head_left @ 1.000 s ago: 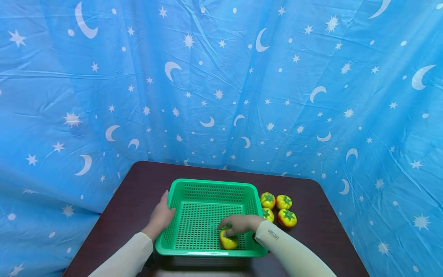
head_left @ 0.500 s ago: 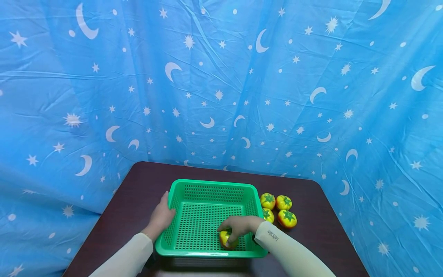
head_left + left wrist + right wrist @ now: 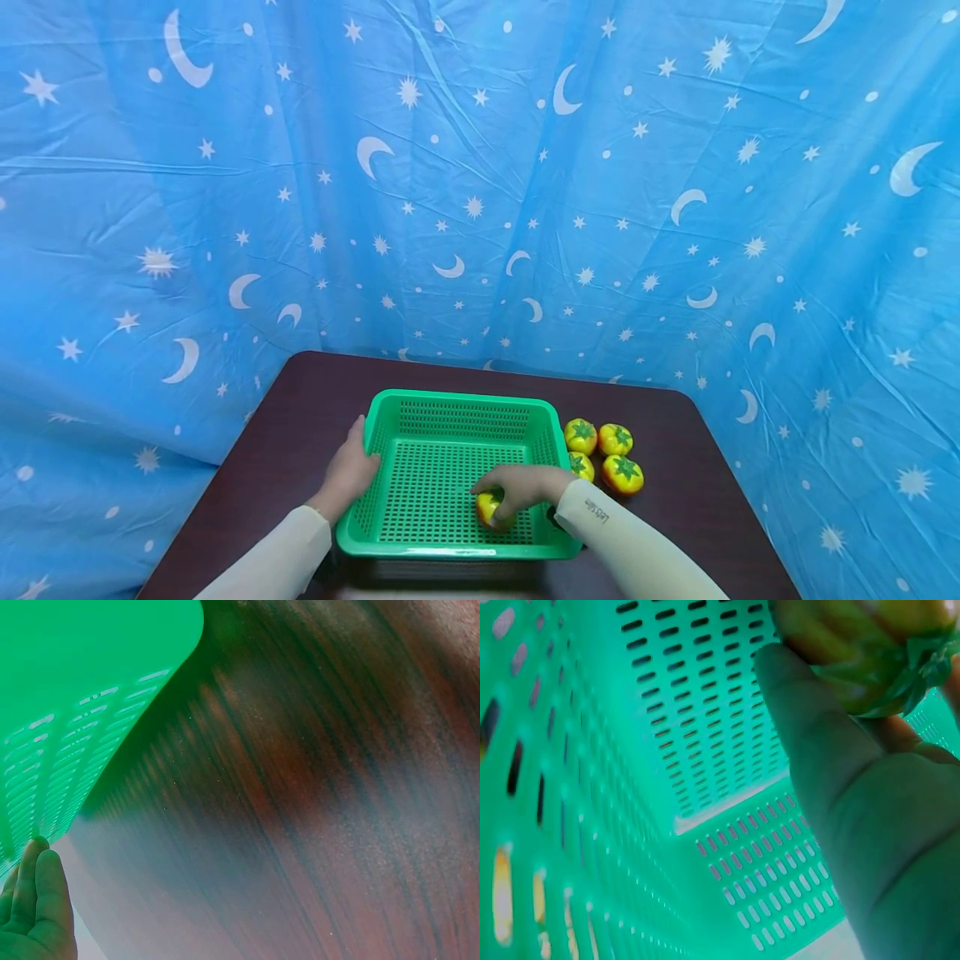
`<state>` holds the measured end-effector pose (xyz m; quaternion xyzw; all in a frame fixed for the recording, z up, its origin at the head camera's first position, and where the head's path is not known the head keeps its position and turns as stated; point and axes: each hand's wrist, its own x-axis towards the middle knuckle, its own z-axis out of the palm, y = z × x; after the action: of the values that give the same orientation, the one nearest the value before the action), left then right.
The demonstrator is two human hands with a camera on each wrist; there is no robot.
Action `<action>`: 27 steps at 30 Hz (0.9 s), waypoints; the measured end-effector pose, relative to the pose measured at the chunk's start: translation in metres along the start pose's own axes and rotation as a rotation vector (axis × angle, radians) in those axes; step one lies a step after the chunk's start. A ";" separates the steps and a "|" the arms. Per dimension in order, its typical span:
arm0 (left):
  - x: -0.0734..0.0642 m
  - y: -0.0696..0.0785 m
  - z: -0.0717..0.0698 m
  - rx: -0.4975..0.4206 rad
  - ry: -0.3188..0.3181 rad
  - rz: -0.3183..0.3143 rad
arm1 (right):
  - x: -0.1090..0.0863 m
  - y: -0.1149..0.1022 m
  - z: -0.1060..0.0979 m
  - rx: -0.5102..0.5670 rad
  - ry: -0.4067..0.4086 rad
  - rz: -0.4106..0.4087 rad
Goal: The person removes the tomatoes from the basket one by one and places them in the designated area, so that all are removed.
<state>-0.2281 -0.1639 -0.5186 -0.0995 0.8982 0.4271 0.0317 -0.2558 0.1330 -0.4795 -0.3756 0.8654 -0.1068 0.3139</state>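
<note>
A green plastic basket (image 3: 457,552) with slotted walls stands on the table. On its left side my left hand (image 3: 352,468) holds the wall, thumb over the rim and straight fingers (image 3: 51,889) along the outside. My right hand (image 3: 521,487) reaches inside, near the front right corner, and grips a yellow-red tomato (image 3: 487,507) with a green leafy top. In the right wrist view the same tomato (image 3: 855,645) sits between thumb and fingers; its leaves face the thumb side. Whether it touches the basket floor I cannot tell.
Several similar tomatoes (image 3: 622,474) sit grouped on the table just right of the basket, one partly hidden behind its rim. The dark brown table (image 3: 315,392) has rounded far corners. A blue curtain (image 3: 480,208) with moons and stars surrounds it.
Inside the basket, the right thumb has shifted down over the tomato's near side, and the tomato has turned slightly so that its leaves show. The left hand and basket stay put.
</note>
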 end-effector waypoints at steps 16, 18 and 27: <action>-0.001 0.003 0.000 0.007 0.006 0.013 | -0.026 0.005 -0.024 0.045 0.141 0.026; -0.001 0.002 0.000 0.007 0.006 0.014 | -0.030 0.007 -0.027 0.047 0.167 0.037; -0.001 0.002 0.000 -0.001 0.000 0.006 | -0.046 0.016 -0.034 0.069 0.213 0.068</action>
<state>-0.2277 -0.1630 -0.5169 -0.0966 0.8983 0.4277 0.0303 -0.2623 0.1753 -0.4382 -0.3214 0.9020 -0.1650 0.2362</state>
